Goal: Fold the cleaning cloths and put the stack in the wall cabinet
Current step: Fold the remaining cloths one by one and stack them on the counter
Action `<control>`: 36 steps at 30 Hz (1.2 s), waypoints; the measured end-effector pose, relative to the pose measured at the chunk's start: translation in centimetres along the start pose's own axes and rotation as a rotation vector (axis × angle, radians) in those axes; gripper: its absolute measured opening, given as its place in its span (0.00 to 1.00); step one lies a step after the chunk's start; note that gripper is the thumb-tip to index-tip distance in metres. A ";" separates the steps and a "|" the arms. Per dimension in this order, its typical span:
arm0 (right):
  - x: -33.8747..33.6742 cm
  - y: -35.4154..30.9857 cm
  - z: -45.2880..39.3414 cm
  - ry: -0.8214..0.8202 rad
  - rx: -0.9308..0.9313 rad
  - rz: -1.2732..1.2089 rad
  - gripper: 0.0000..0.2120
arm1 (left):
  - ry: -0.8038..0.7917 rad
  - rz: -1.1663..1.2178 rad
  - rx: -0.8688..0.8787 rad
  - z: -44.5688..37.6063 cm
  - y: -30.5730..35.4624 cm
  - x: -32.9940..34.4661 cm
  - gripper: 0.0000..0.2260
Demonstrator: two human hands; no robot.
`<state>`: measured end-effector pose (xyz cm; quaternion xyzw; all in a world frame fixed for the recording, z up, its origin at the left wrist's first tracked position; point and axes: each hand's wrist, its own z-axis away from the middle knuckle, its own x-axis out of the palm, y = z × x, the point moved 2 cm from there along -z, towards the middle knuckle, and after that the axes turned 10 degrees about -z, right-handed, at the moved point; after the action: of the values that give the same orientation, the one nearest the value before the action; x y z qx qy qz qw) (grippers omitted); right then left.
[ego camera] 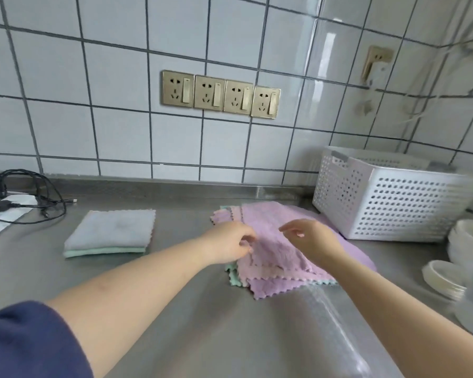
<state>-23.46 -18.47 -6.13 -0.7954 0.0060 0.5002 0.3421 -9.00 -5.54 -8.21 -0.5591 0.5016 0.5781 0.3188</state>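
Both hands' grips over purple cloth (279, 241): left hand (230, 241) pinching it, right hand (311, 238) loose.

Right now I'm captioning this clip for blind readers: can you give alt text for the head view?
Both hands, the left hand and the right hand, reach onto a loose pile of purple cloths on a steel counter. A folded grey and green stack lies to the left, a white perforated basket to the right.
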 end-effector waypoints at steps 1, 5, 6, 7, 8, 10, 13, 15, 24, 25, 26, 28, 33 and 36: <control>0.1 0.3 0.3 -0.054 -0.005 0.030 0.10 | -0.020 -0.018 0.025 0.1 0.1 0.4 0.15; 0.6 2.5 1.9 -0.244 0.083 0.087 0.12 | 0.024 -0.213 0.096 -0.4 2.5 2.0 0.15; 0.9 2.8 2.3 -0.261 0.102 0.071 0.13 | 0.027 -0.250 0.096 -0.6 2.9 2.3 0.16; 1.2 3.0 2.6 -0.260 0.102 0.055 0.14 | 0.019 -0.286 0.090 -0.8 3.2 2.6 0.15; 1.6 3.0 2.7 -0.251 0.090 0.042 0.15 | 0.004 -0.321 0.079 -0.8 3.3 2.8 0.15; 2.4 3.2 2.5 -0.205 0.042 0.076 0.14 | 0.001 -0.398 0.070 -1.0 3.5 3.1 0.12; 3.0 3.7 1.7 -0.085 0.026 0.187 0.14 | 0.060 -0.424 0.041 -1.4 3.6 3.1 0.08; 3.2 4.1 1.3 -0.058 0.035 0.216 0.13 | 0.095 -0.369 -0.026 -1.8 3.1 3.2 0.11; -1.3 7.1 0.4 0.107 0.324 0.214 0.20 | 0.419 0.452 -0.266 -3.3 0.6 -0.9 0.18; -2.3 7.1 0.3 0.165 0.332 0.202 0.19 | 0.490 0.452 -0.260 -3.2 0.6 -2.0 0.18; -3.2 7.0 0.3 0.224 0.329 0.193 0.19 | 0.541 0.435 -0.256 -3.0 0.6 -2.9 0.17; -4.8 6.2 0.2 0.324 0.280 0.178 0.17 | 0.623 0.353 -0.242 -2.1 0.7 -5.0 0.13; -6.2 2.2 -0.1 0.421 0.119 0.091 0.18 | 0.782 0.274 -0.202 1.9 -0.7 -9.8 0.13; -5.9 -1.0 0.9 0.437 0.047 -0.046 0.16 | 0.853 0.257 -0.242 5.9 -2.5 -11.7 0.12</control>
<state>-26.75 -19.22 -1.11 -0.8768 0.0732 0.3077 0.3623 -6.60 3.01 1.79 -0.7135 0.5821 0.3856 -0.0578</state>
